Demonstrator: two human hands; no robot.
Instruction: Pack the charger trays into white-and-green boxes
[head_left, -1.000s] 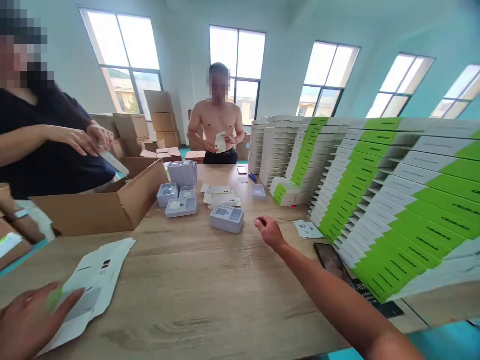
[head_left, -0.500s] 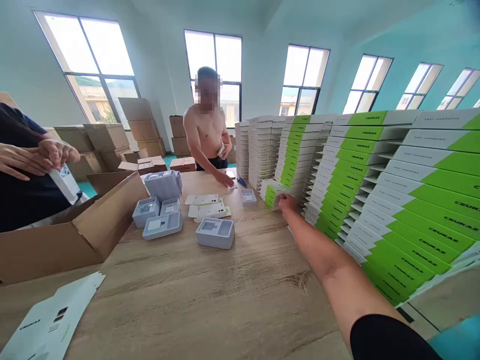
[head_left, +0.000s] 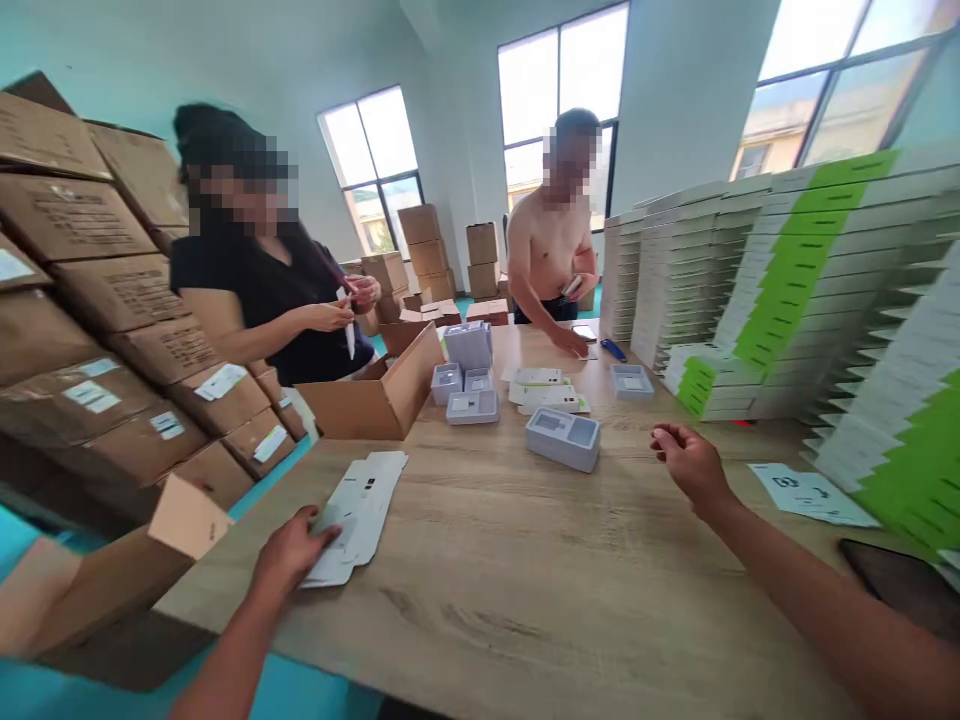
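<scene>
Your left hand (head_left: 289,552) is on a flat white cardboard box blank (head_left: 367,510) near the edge of the wooden table (head_left: 480,610); fingers lie on it, close together, not clamped. Your right hand (head_left: 691,464) hangs over the table, fingers loosely curled and apart from everything, holding nothing. Nearest it: a grey plastic tray (head_left: 562,440) and a white paper card (head_left: 810,495). A dark phone (head_left: 900,585) lies near the card, beside stacked white-and-green boxes (head_left: 900,470).
</scene>
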